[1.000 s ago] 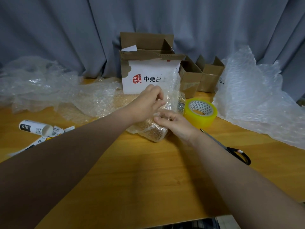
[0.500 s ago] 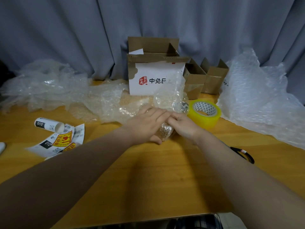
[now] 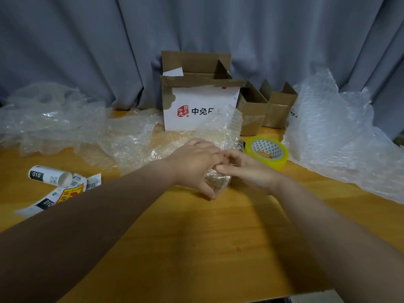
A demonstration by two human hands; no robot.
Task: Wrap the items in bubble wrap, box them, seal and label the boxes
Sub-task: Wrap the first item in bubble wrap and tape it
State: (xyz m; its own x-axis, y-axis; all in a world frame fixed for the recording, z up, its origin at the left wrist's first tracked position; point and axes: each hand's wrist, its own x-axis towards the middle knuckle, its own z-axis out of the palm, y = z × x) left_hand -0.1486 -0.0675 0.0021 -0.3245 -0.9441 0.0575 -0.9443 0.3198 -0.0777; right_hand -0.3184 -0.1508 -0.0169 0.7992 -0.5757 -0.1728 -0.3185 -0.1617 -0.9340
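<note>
A small bundle wrapped in bubble wrap (image 3: 217,182) lies on the wooden table (image 3: 218,248) at its middle. My left hand (image 3: 194,165) lies over the bundle's top and left side, thumb curled round its near end. My right hand (image 3: 247,169) holds the bundle's right side, fingers pointing left and meeting my left hand's fingers. The item inside is hidden. A loose sheet of bubble wrap (image 3: 216,136) rises behind the hands. An open white-fronted cardboard box (image 3: 199,106) stands behind it.
A yellow tape roll (image 3: 266,152) sits right of my hands. Two small open brown boxes (image 3: 266,108) stand at the back right. Heaps of bubble wrap lie at left (image 3: 54,119) and right (image 3: 332,136). A label roll (image 3: 50,174) and loose labels (image 3: 65,191) lie left.
My left hand came down from the raised sheet onto the bundle and now covers it. My right hand stays at the bundle's right side. The view shifted slightly.
</note>
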